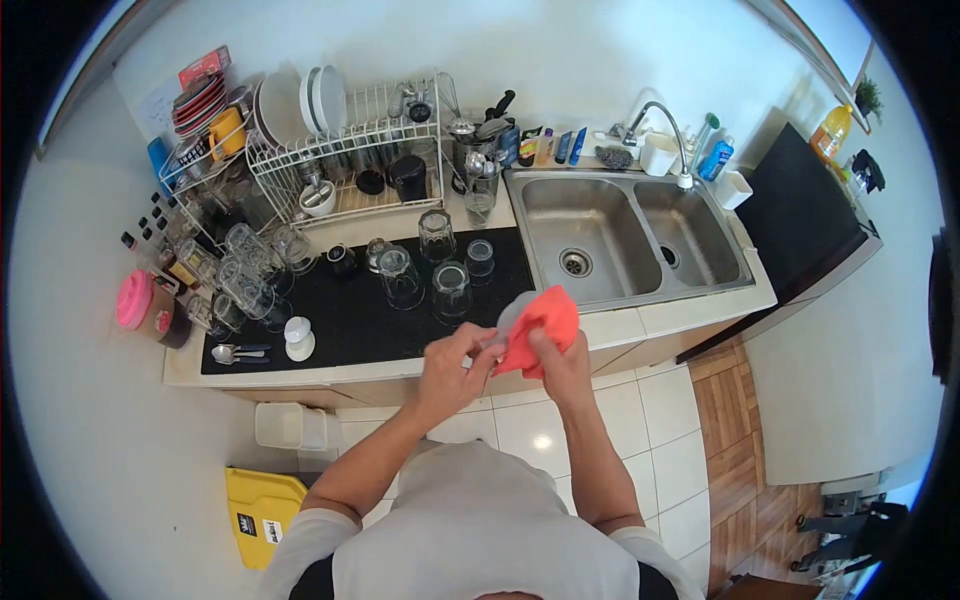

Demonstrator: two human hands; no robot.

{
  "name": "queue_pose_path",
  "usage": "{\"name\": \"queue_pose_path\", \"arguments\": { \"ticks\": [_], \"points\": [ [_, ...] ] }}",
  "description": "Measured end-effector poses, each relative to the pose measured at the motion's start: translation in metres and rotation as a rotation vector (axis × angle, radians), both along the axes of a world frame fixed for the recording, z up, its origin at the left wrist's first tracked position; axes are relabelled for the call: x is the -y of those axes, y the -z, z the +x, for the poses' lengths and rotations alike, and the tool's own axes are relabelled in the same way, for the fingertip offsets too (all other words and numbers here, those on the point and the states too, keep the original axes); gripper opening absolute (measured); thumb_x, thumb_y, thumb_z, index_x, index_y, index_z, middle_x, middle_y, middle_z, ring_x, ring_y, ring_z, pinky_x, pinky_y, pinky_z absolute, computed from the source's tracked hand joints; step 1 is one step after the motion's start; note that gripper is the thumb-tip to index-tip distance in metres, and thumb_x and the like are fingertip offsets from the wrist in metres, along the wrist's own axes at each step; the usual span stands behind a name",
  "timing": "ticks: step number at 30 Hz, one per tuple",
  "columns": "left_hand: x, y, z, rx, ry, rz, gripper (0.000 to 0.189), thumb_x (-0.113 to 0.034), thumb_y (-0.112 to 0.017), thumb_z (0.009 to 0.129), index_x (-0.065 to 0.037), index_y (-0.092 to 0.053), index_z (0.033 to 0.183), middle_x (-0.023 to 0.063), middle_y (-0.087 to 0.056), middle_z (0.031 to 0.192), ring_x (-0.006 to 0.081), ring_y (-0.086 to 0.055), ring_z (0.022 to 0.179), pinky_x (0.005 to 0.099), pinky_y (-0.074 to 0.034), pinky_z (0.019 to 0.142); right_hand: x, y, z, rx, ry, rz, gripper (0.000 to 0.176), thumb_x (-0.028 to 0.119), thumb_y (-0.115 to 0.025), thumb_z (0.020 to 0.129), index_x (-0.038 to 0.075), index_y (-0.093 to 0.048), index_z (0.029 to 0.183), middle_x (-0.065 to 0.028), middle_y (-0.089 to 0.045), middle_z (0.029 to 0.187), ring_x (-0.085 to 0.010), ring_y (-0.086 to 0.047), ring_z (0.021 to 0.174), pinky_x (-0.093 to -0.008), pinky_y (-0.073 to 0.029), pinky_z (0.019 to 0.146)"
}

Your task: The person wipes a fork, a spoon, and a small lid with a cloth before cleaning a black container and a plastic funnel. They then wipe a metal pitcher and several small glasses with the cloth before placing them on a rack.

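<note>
The kitchen was bright, its light spread fairly evenly over the white wall (520,50), though I couldn't see the lamp itself. One hard glare spot burned on the floor tiles (520,425), and the steel sink (560,220) and drinking glasses (402,288) caught smaller glints. The coral cloth (552,318) glowed vividly, shadows soft in its folds. In the head camera's view, the counter (610,326) bowed visibly, and the corners sank to black with bluish fringes.

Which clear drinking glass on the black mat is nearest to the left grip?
The clear round drinking glass directly beyond the left grip; its three neighbouring glasses stand farther back.
</note>
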State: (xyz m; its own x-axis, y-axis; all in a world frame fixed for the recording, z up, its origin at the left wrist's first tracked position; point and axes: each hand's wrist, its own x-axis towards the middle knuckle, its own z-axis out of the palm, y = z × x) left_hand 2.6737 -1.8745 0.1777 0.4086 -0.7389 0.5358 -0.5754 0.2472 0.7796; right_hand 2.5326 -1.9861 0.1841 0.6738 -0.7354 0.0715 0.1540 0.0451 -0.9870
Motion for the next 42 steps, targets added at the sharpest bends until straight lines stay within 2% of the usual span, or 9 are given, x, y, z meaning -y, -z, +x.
{"name": "queue_pose_path", "arguments": {
  "ticks": [3,6,14,18,22,31,34,37,42],
  "points": [
    [0.005,0.001,-0.011,0.004,-0.004,0.034,0.014,-0.005,-0.065,0.085,0.003,-0.059,0.094,0.0112,-0.064,0.064,0.0137,-0.064,0.058,0.0249,-0.049,0.053,0.006,0.012,0.013,0.211,0.113,0.351,0.028,0.021,-0.062,0.09,0.001,-0.058,0.108,-0.0048,-0.064,0.092,-0.011,-0.062,0.08,-0.024,-0.05,0.065],
    [0.008,-0.001,-0.012,-0.069,-0.04,0.01,0.012,-0.007,-0.063,0.087,0.003,-0.059,0.093,0.0077,-0.063,0.061,0.0094,-0.062,0.057,0.0239,-0.048,0.052,0.003,0.007,0.006,0.262,0.025,0.35,0.03,0.02,-0.064,0.089,0.0,-0.057,0.109,-0.0059,-0.063,0.095,-0.0121,-0.062,0.082,-0.0258,-0.051,0.068],
    [0.019,0.004,-0.004,-0.371,-0.052,0.225,0.015,-0.013,-0.06,0.091,0.001,-0.058,0.087,0.0094,-0.06,0.059,0.0135,-0.055,0.046,0.0285,-0.043,0.046,-0.006,0.01,-0.003,-0.039,0.03,-0.172,0.031,0.017,-0.065,0.088,0.0,-0.057,0.112,-0.0046,-0.064,0.093,-0.0116,-0.06,0.081,-0.0273,-0.05,0.072],
    [0.022,0.01,-0.021,-0.094,0.032,0.086,0.014,-0.011,-0.063,0.088,0.002,-0.058,0.089,0.0129,-0.062,0.069,0.019,-0.059,0.056,0.031,-0.046,0.052,0.009,0.014,0.001,0.078,0.252,0.1,0.029,0.025,-0.057,0.094,0.0,-0.059,0.11,-0.0034,-0.064,0.088,-0.0108,-0.06,0.078,-0.0275,-0.05,0.07],
    [0.025,0.004,-0.02,0.179,0.077,-0.083,0.015,-0.009,-0.065,0.085,0.002,-0.059,0.093,0.0157,-0.062,0.081,0.023,-0.063,0.068,0.0317,-0.049,0.06,0.017,0.009,0.001,0.164,0.325,0.394,0.034,0.027,-0.051,0.097,0.002,-0.052,0.12,-0.0083,-0.062,0.106,-0.016,-0.062,0.094,-0.032,-0.053,0.07],
    [0.022,-0.001,0.0,-0.169,0.134,0.066,0.019,-0.014,-0.063,0.09,0.002,-0.058,0.097,0.0076,-0.065,0.077,0.0094,-0.061,0.068,0.0237,-0.05,0.06,0.005,0.011,-0.017,0.298,-0.195,0.343,0.042,0.004,-0.061,0.086,0.002,-0.046,0.125,-0.0114,-0.059,0.113,-0.0245,-0.06,0.104,-0.0369,-0.053,0.084],
    [0.025,0.007,-0.001,-0.2,0.158,0.056,0.019,-0.016,-0.062,0.091,0.002,-0.057,0.098,0.0066,-0.065,0.075,0.0083,-0.059,0.067,0.0231,-0.049,0.059,0.004,-0.001,-0.016,0.193,-0.147,0.262,0.04,0.009,-0.059,0.089,0.004,-0.045,0.127,-0.0119,-0.06,0.112,-0.024,-0.061,0.103,-0.0374,-0.052,0.085],
    [0.026,0.01,-0.004,-0.253,0.18,0.065,0.02,-0.017,-0.061,0.092,0.002,-0.057,0.099,0.0058,-0.064,0.075,0.0073,-0.057,0.065,0.0226,-0.048,0.059,0.005,-0.002,-0.01,0.221,0.019,0.61,0.038,0.021,-0.055,0.095,0.007,-0.045,0.128,-0.0119,-0.058,0.117,-0.0241,-0.058,0.108,-0.041,-0.049,0.091],
    [0.026,0.002,-0.003,-0.378,0.071,-0.041,0.019,-0.014,-0.063,0.09,0.002,-0.058,0.097,0.0075,-0.062,0.074,0.0096,-0.06,0.065,0.0264,-0.05,0.062,0.006,0.018,-0.01,0.677,0.044,0.705,0.045,0.037,-0.046,0.098,0.007,-0.042,0.131,-0.0108,-0.051,0.129,-0.0251,-0.049,0.122,-0.0457,-0.042,0.1]
  ]
}}
